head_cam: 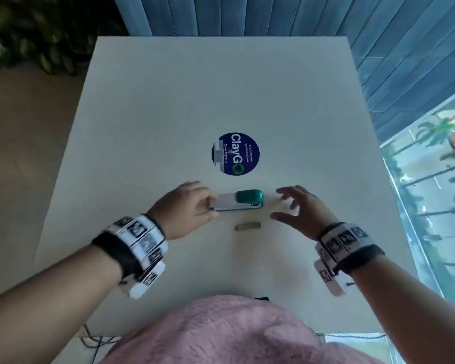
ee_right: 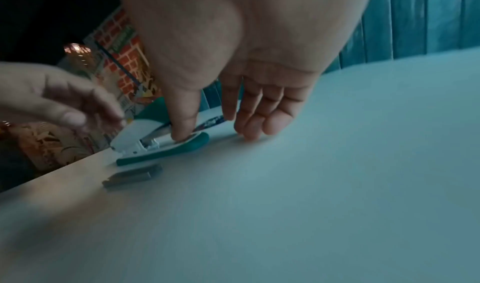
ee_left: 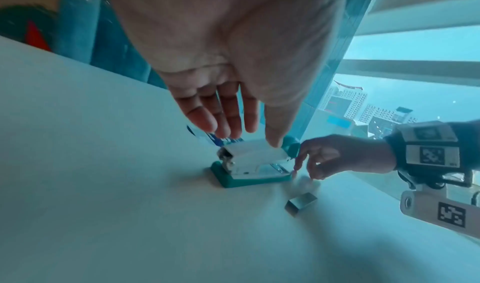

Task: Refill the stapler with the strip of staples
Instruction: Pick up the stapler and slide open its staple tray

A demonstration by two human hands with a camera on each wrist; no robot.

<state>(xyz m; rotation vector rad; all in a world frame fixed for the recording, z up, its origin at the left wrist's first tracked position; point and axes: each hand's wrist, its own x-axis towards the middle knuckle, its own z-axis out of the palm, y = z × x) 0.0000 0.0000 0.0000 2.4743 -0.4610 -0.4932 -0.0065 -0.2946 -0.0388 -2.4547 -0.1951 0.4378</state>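
Note:
A green and white stapler (head_cam: pixel 237 203) lies flat on the white table (head_cam: pixel 168 101), long side across my view. My left hand (head_cam: pixel 208 206) is at its left end. In the left wrist view the thumb tip rests on the stapler's white top (ee_left: pixel 252 154) and the fingers (ee_left: pixel 228 123) reach out straight over its far side. My right hand (head_cam: pixel 281 204) hovers spread just right of the stapler's green end and holds nothing; its thumb (ee_right: pixel 182 123) crosses in front of the stapler (ee_right: pixel 145 141). The grey strip of staples (head_cam: pixel 247 227) lies loose on the table in front of the stapler.
A round blue sticker (head_cam: pixel 235 153) is stuck to the table behind the stapler. A glass window wall (head_cam: pixel 431 179) runs along the table's right edge, and blue curtains (head_cam: pixel 247 14) hang behind its far edge. Plants (head_cam: pixel 37 30) stand at the far left.

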